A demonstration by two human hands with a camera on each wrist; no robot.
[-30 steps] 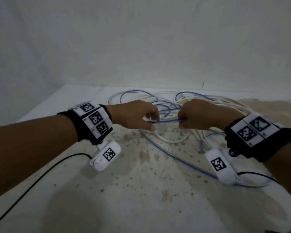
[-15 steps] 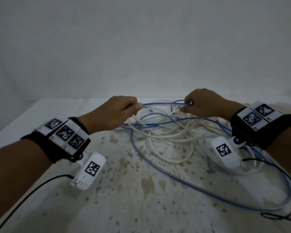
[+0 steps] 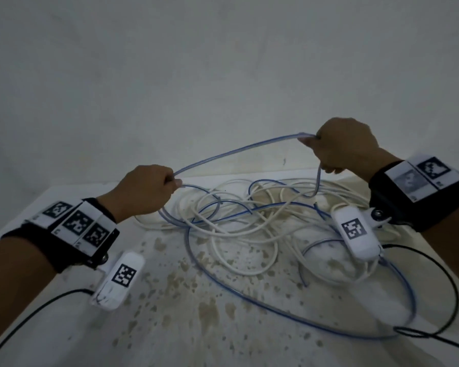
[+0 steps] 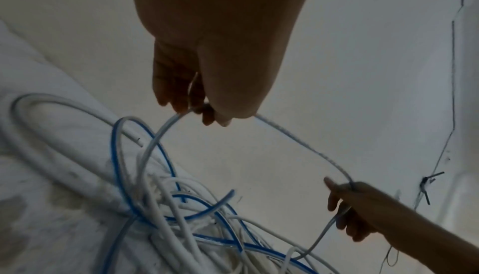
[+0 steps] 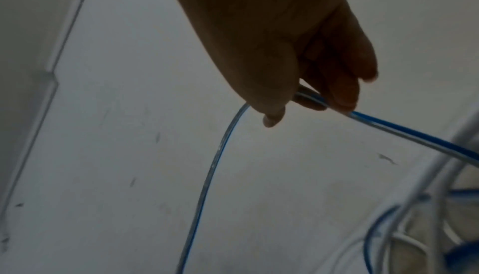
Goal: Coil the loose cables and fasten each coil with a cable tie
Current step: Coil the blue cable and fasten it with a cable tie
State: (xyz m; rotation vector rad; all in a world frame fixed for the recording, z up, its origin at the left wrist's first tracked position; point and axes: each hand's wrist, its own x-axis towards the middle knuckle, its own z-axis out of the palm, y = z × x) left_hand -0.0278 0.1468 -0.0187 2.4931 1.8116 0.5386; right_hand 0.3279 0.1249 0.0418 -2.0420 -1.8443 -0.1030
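A clear cable with a blue stripe (image 3: 236, 152) stretches in the air between my two hands. My left hand (image 3: 143, 192) pinches it at the left, above the table; the left wrist view shows the left hand (image 4: 207, 102) with the blue cable (image 4: 305, 147) running off to the right hand (image 4: 355, 206). My right hand (image 3: 339, 147) grips the cable higher up at the right, and the right hand (image 5: 311, 85) holds the blue cable (image 5: 414, 135) between thumb and fingers. A tangle of white cables (image 3: 239, 223) and more blue cable lies on the table below.
The white table (image 3: 170, 313) is stained with brown spots. A wide blue loop (image 3: 329, 327) reaches toward the front right. Thin black leads (image 3: 448, 287) trail from my wrist cameras. A plain wall (image 3: 223, 75) rises just behind the table.
Both hands have risen and moved apart, the right one highest. The length of blue cable between them has grown and lifted off the pile.
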